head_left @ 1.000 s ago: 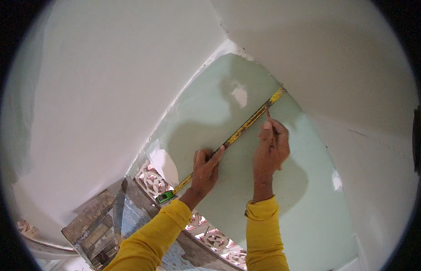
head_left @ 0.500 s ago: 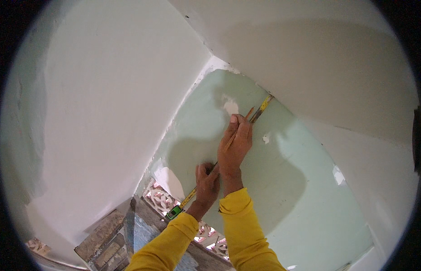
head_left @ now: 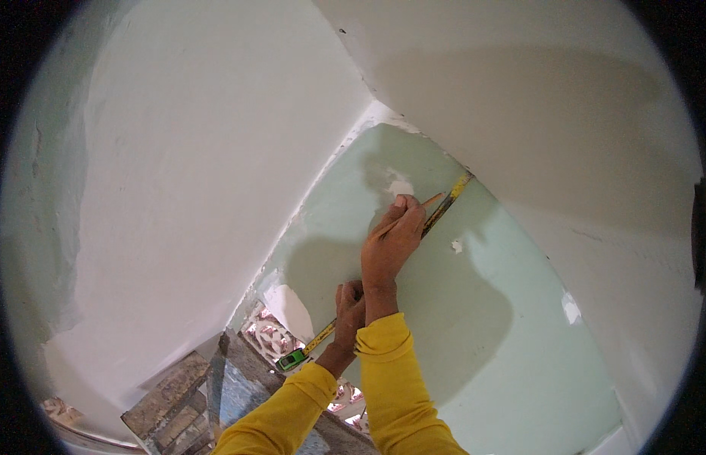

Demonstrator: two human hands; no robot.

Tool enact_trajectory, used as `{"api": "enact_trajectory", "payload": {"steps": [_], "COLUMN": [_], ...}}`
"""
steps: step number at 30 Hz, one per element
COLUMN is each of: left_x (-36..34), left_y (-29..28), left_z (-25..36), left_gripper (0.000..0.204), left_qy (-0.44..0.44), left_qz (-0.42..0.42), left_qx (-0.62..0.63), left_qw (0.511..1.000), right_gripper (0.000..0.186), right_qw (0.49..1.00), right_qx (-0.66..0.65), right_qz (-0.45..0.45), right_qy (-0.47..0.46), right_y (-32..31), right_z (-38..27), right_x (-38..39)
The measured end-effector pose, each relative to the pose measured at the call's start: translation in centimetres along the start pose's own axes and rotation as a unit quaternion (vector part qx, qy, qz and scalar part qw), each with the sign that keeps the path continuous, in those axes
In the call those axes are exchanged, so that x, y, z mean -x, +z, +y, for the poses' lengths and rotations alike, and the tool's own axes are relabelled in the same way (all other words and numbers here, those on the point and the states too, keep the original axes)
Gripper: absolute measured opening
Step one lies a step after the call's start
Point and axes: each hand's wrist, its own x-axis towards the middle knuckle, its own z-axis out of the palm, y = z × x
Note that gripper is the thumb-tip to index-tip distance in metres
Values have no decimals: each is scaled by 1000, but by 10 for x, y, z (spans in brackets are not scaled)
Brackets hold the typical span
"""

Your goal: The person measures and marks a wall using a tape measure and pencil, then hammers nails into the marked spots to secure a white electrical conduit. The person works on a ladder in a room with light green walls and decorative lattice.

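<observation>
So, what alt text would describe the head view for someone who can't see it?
A person's right hand holds a pencil beside a yellow tape measure stretched diagonally across a pale green surface. The left hand, partly hidden, is lower along it, nearer its green case.

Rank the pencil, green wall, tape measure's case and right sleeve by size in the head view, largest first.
1. Green wall
2. Right sleeve
3. Tape measure's case
4. Pencil, visible part only

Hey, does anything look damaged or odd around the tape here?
Mildly, yes. The yellow tape looks worn or dirty, with dark stretches along it. The green surface has ragged pale patches, one just above the right hand, breaking up its colour.
</observation>
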Motion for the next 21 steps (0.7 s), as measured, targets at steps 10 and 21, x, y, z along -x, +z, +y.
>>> {"api": "enact_trajectory", "payload": {"steps": [10,21], "left_x": [-2,2], "left_y": [-1,2], "left_z": [-3,-11], "left_gripper": [45,42], "left_qy": [2,20], "left_qz": [-5,-4], "left_qx": [19,-13], "left_qw": [1000,1000], "right_gripper": [19,21], "right_qw": [1000,999], "right_qx": [-14,11], "right_qz": [-8,-14], "right_qy": [24,37], "right_y": [-2,-4], "right_z": [-1,1], "right_x": [-4,-6]}}
